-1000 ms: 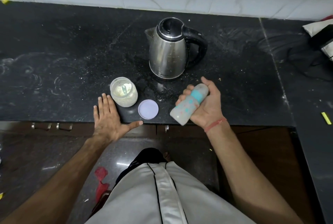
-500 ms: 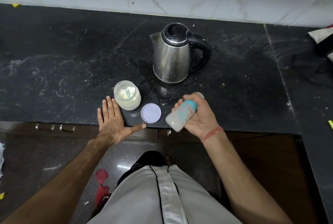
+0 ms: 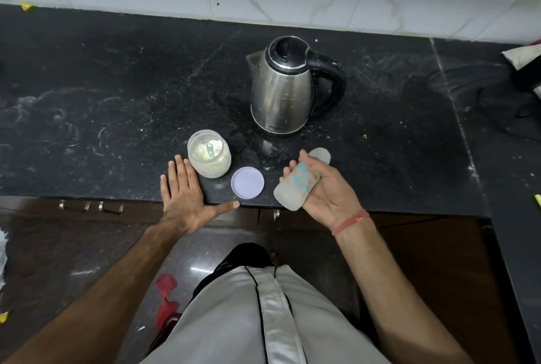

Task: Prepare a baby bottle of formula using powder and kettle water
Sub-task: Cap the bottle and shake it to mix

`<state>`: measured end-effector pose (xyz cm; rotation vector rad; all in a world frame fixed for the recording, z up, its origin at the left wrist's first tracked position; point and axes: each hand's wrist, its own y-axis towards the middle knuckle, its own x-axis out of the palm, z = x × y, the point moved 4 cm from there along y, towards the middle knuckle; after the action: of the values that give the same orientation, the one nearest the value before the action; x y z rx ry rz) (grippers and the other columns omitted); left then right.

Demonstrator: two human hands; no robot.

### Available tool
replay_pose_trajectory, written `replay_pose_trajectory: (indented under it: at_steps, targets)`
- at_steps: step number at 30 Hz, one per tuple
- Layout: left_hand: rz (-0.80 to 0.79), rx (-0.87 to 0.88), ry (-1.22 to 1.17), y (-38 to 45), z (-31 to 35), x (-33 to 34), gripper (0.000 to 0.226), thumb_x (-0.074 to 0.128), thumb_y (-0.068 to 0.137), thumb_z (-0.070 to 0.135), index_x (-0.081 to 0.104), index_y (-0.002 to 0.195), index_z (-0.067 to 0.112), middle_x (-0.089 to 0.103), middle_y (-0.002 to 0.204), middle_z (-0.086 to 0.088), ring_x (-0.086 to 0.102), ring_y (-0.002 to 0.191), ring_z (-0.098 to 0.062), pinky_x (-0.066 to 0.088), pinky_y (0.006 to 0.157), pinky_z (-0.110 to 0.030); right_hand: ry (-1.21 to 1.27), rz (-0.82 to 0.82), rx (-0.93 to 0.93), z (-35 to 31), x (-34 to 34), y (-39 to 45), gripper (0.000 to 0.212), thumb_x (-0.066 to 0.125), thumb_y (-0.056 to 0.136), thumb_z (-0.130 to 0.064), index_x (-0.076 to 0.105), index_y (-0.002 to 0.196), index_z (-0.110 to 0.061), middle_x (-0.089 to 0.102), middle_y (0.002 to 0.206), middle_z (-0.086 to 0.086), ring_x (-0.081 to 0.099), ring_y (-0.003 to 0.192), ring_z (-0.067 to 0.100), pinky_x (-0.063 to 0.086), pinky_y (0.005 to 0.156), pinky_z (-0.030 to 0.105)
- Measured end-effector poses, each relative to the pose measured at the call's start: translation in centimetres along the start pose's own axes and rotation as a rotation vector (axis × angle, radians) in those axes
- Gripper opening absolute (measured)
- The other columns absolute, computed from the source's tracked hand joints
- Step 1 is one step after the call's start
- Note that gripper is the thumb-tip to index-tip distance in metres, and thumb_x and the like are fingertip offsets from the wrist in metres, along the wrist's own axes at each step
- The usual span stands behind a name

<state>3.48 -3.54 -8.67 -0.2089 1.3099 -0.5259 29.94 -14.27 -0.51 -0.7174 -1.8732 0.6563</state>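
- One steel kettle [image 3: 282, 91] stands upright on the black stone counter [image 3: 117, 85], lid shut, its black handle turned to the right and its spout to the left; it serves as the landmark here.
- One open jar of powder [image 3: 209, 153] stands in front of the kettle and to its left, with a pale scoop lying in the powder.
- One round lilac lid [image 3: 247, 182] lies flat in front of the kettle, just right of the jar and near the counter's front edge.
- One baby bottle [image 3: 298, 185] is held in front of the kettle, slightly to its right, tilted so its base points toward the person and its capped top points back toward the kettle.
- The right hand [image 3: 325, 192] is palm up, its fingers curled round the bottle's body; a red thread circles the wrist.
- The left hand [image 3: 183, 192] lies flat on the counter edge, fingers spread and holding nothing, in front of the kettle and well left, its fingertips just beside the jar.
- Nothing stands between the kettle and the bottle; wet marks darken the stone there.
- Far right of the kettle, dark and pale items sit at the frame's edge, too cut off to name.
- The bottle bears teal and red print, and the kettle a small mark low on its body; neither can be read.
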Motion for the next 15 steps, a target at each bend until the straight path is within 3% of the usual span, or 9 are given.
replay_pose_trajectory:
  at_steps: [3, 7, 10, 13, 15]
  targets:
    - [0.005, -0.008, 0.002, 0.0, 0.0, 0.0, 0.184, 0.032, 0.041, 0.124, -0.027, 0.169, 0.007, -0.032, 0.179, -0.011, -0.033, 0.165, -0.026, -0.016, 0.135, -0.052, 0.143, -0.024, -0.110, -0.8, -0.5, 0.1, 0.003, 0.074, 0.101, -0.012, 0.076, 0.101, -0.014, 0.072, 0.094, 0.007, 0.072, 0.092, 0.023, 0.064, 0.093, 0.043]
    - [0.020, 0.003, 0.002, 0.0, 0.0, 0.1, 0.184, 0.032, 0.040, 0.124, -0.024, 0.170, 0.005, -0.029, 0.180, -0.012, -0.030, 0.166, -0.027, -0.015, 0.135, -0.052, 0.022, -0.102, -0.073, -0.7, -1.1, 0.0, 0.017, 0.078, 0.091, -0.008, 0.074, 0.105, -0.016, 0.074, 0.102, 0.006, 0.073, 0.100, 0.024, 0.053, 0.113, 0.048]
    - [0.017, -0.004, 0.010, 0.0, 0.0, 0.1, 0.184, 0.031, 0.041, 0.123, -0.024, 0.170, 0.005, -0.030, 0.180, -0.013, -0.030, 0.166, -0.027, -0.015, 0.135, -0.052, 0.164, -0.169, -0.086, -0.8, -0.9, 0.2, 0.016, 0.080, 0.088, -0.008, 0.075, 0.101, -0.015, 0.071, 0.102, 0.006, 0.072, 0.097, 0.024, 0.047, 0.120, 0.048]
    - [0.023, 0.001, 0.016, 0.0, 0.0, 0.0, 0.184, 0.030, 0.040, 0.123, -0.024, 0.170, 0.004, -0.028, 0.180, -0.014, -0.029, 0.166, -0.028, -0.015, 0.135, -0.052, 0.039, -0.215, -0.036, -0.1, -0.5, -0.2, 0.022, 0.081, 0.084, -0.003, 0.073, 0.099, -0.017, 0.068, 0.100, 0.006, 0.069, 0.094, 0.024, 0.044, 0.118, 0.046]
    - [0.020, -0.003, 0.015, 0.1, 0.0, 0.0, 0.184, 0.030, 0.040, 0.123, -0.024, 0.170, 0.004, -0.029, 0.180, -0.013, -0.029, 0.166, -0.028, -0.016, 0.135, -0.052, 0.136, -0.250, -0.042, 0.4, -0.5, -0.2, 0.016, 0.073, 0.092, -0.004, 0.071, 0.101, -0.017, 0.067, 0.100, 0.006, 0.068, 0.094, 0.024, 0.048, 0.114, 0.045]
